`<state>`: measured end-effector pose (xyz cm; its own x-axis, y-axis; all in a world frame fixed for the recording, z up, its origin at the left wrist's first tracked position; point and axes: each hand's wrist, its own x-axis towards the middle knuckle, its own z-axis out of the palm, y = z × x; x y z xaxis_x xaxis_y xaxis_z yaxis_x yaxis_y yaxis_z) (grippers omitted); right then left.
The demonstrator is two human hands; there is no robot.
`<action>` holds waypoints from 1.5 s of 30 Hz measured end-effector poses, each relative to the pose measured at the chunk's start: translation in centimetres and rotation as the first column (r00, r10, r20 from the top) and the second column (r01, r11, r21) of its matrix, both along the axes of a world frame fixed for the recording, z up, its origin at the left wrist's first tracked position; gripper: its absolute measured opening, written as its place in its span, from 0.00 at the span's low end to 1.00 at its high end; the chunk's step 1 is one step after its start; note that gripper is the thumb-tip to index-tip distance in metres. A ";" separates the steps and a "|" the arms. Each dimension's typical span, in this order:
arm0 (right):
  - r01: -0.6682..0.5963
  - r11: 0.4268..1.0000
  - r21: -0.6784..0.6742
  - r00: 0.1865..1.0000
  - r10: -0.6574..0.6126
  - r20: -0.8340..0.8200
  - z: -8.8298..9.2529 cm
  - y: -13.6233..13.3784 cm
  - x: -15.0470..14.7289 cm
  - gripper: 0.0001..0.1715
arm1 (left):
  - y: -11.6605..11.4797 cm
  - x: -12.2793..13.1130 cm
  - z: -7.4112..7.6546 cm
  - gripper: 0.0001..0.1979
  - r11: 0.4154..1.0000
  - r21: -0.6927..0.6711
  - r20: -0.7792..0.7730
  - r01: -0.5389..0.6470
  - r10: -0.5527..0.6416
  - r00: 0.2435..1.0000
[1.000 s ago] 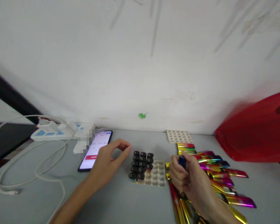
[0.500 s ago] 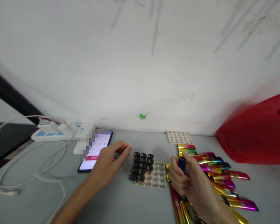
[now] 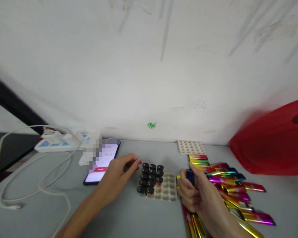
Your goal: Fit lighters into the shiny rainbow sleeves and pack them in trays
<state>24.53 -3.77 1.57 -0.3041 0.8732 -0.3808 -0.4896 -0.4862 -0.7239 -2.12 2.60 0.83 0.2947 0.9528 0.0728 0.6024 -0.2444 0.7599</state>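
My right hand [image 3: 201, 195] is closed around a dark blue stick-like piece [image 3: 190, 176]. Only its top end shows above the fingers; the rest is hidden in my fist. My left hand [image 3: 119, 175] has thumb and forefinger pinched together, with nothing visible between them. Those fingertips are just left of several black-topped pieces [image 3: 151, 176], which stand upright in rows. They fill the left part of a pale moulded tray [image 3: 172, 187], whose right-hand hollows show bare. Shiny gold, red and purple flat tubes [image 3: 258, 217] lie in a loose pile beneath and beside my right hand.
A second pale tray [image 3: 191, 147] lies by the wall. On the left are a phone [image 3: 96, 177] with a lit screen, a white power strip [image 3: 52, 145] and a looping white cable [image 3: 41, 185]. A red bag [image 3: 268, 152] stands at the right.
My right hand has shifted slightly left, the dark blue piece still in its grip. My left hand has edged a little right, towards the black-topped pieces.
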 end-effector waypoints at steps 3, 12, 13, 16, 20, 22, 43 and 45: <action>-0.018 1.000 -0.018 1.000 0.018 0.009 0.2 -0.2 -0.3 0.36 | 0.0 0.0 0.0 0.20 1.000 -0.006 -0.004 -0.002 0.002 1.000; -0.103 0.853 0.511 0.851 -0.190 0.489 0.4 -1.0 -0.9 0.18 | 0.0 0.1 -0.1 0.20 1.000 -0.007 -0.007 0.020 -0.020 1.000; -0.133 0.827 0.546 0.828 -0.209 0.520 0.3 -1.0 -0.8 0.16 | 0.0 0.1 -0.1 0.20 1.000 -0.007 -0.007 0.022 -0.022 1.000; -0.200 0.792 0.577 0.779 -0.228 0.584 0.0 -1.1 -0.6 0.12 | 0.1 0.1 -0.3 0.19 1.000 0.000 -0.013 0.027 -0.027 1.000; -0.312 0.753 0.580 0.703 -0.228 0.673 0.3 -1.3 -0.8 0.08 | 0.1 0.1 -0.4 0.18 1.000 0.001 -0.016 0.031 -0.031 0.999; -0.391 0.679 0.621 0.654 -0.269 0.707 0.5 -1.3 -1.0 0.08 | 0.1 0.1 -0.4 0.18 1.000 0.002 -0.009 0.032 -0.032 0.999; -0.538 0.534 0.652 0.411 -0.510 0.756 -0.3 -1.8 -0.3 0.16 | 0.1 0.2 -0.5 0.17 0.999 0.004 -0.034 0.049 -0.049 0.998; -0.514 0.566 0.644 0.369 -0.532 0.762 -0.2 -1.5 0.0 0.12 | 0.1 0.2 -0.5 0.18 0.999 0.008 -0.045 0.051 -0.051 0.998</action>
<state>24.53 -5.27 1.34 -0.2664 0.8958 0.3557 0.6297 0.4412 -0.6394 -1.90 2.71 0.35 0.3462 0.9357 0.0675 0.6221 -0.2828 0.7300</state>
